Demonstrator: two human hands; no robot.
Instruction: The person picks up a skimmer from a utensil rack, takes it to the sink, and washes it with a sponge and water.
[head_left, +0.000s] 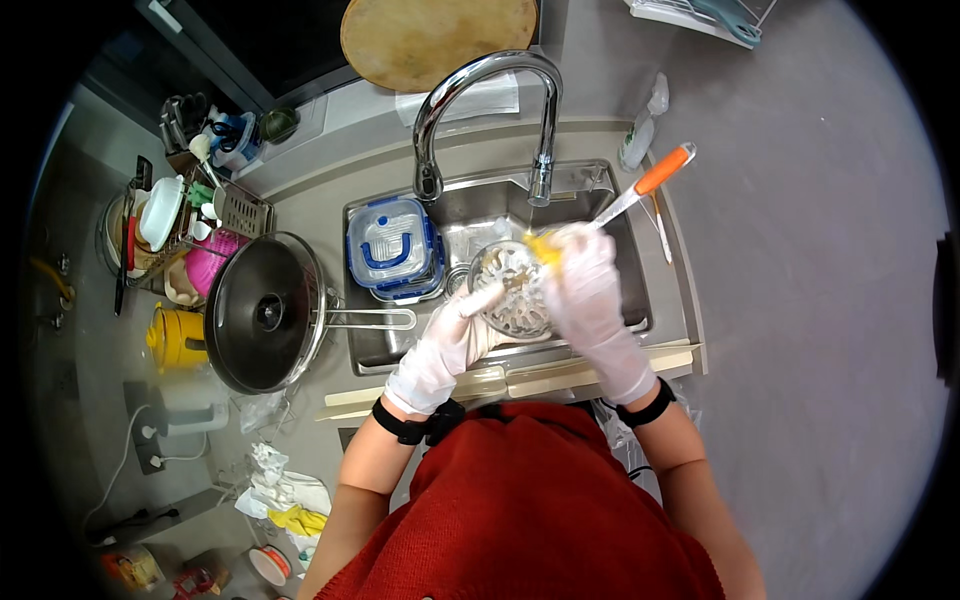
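Note:
My left hand (455, 322), in a thin white glove, grips the lower left edge of a clear patterned glass dish (516, 296) over the steel sink (360, 349). My right hand (586, 281), gloved too and slightly blurred, is shut on a brush (652, 178) with an orange handle that points to the upper right. Something yellow (545, 247) shows at the right hand's fingers, beside the dish's upper right rim; its kind is unclear. Above them arches the chrome faucet (541, 180). Stacked clear containers with blue clips (390, 244) stand in the sink's left part.
Left of the sink lies a large pan lid (262, 311) beside a dish rack (240, 214) with dishes. A spray bottle (637, 142) and a thin brush (661, 229) lie right of the faucet. A cream splash guard (480, 382) runs along the sink's front.

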